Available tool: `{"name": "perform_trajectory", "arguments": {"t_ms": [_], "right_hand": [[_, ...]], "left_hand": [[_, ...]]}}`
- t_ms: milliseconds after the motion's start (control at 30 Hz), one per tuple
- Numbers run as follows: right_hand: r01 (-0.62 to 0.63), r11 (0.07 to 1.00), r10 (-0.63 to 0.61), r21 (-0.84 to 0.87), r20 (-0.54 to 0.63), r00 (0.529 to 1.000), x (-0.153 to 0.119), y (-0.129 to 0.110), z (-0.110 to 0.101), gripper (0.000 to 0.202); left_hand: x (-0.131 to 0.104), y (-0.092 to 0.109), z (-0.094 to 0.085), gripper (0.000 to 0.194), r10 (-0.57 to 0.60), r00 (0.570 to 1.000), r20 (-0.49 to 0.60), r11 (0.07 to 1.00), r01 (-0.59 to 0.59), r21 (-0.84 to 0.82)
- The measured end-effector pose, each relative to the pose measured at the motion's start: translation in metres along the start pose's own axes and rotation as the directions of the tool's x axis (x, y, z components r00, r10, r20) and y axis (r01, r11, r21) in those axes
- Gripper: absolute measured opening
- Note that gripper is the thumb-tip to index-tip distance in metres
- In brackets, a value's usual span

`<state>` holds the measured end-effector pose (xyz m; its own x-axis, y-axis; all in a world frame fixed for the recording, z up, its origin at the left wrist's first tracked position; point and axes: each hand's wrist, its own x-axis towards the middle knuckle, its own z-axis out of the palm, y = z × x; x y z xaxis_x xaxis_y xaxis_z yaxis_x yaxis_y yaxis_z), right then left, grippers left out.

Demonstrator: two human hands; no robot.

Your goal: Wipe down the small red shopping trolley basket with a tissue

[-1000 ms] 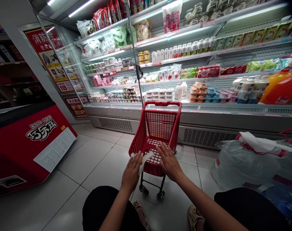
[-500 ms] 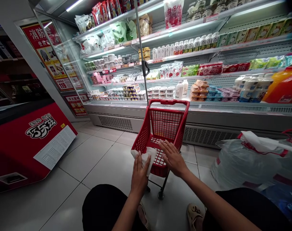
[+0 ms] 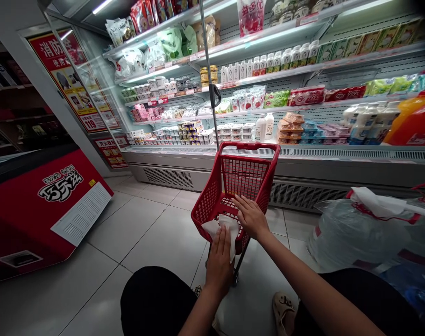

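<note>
A small red plastic shopping cart [image 3: 205,205] with a lattice basket stands in front of me, its low near edge turned my way. My left hand [image 3: 221,254] presses a white tissue [image 3: 230,226] against that near rim, fingers together and pointing forward. The tissue spreads out past the fingertips and hangs down on the right side. At the cart's right side rim is my right hand [image 3: 251,218], its fingers stretched out toward the basket and nothing held in it. Whether its palm bears on the rim I cannot tell.
A refrigerated display [image 3: 247,102] with bottles, tubs and packs runs behind the cart. On the left stands a red chest freezer [image 3: 40,205]. Large clear plastic bags [image 3: 352,233] sit at the right on the tiled floor [image 3: 152,233]. My knees flank the cart.
My left hand has slid the tissue to the right along the cart's near rim. The cart has turned and shifted slightly right. My right hand stays near the right rim.
</note>
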<state>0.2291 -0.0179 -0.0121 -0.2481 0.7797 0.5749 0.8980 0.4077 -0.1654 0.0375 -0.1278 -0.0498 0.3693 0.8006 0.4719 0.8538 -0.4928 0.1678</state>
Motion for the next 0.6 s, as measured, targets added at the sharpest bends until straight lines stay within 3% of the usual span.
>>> {"name": "perform_trajectory", "arguments": {"t_ms": [100,300,433,600], "right_hand": [[0.006,1.0,-0.007,-0.004,-0.015,1.0,-0.002,0.0,-0.003,0.053],[0.063,0.998,-0.063,-0.009,-0.006,0.998,-0.003,-0.016,-0.005,0.053],[0.111,0.994,-0.111,-0.008,-0.024,0.994,-0.002,-0.037,-0.001,0.055],[0.194,0.981,-0.194,0.0,-0.002,0.981,0.002,-0.037,-0.002,0.055]], "left_hand": [[0.0,-0.016,-0.011,0.077,0.112,0.992,0.055,0.994,-0.112,0.009],[0.01,-0.063,-0.026,0.07,-0.022,1.0,-0.003,0.999,0.022,0.028],[0.011,-0.058,-0.018,0.066,-0.16,0.983,-0.089,0.986,0.163,0.022],[0.004,-0.04,-0.015,0.066,-0.106,0.99,-0.091,0.994,0.108,0.02]]}}
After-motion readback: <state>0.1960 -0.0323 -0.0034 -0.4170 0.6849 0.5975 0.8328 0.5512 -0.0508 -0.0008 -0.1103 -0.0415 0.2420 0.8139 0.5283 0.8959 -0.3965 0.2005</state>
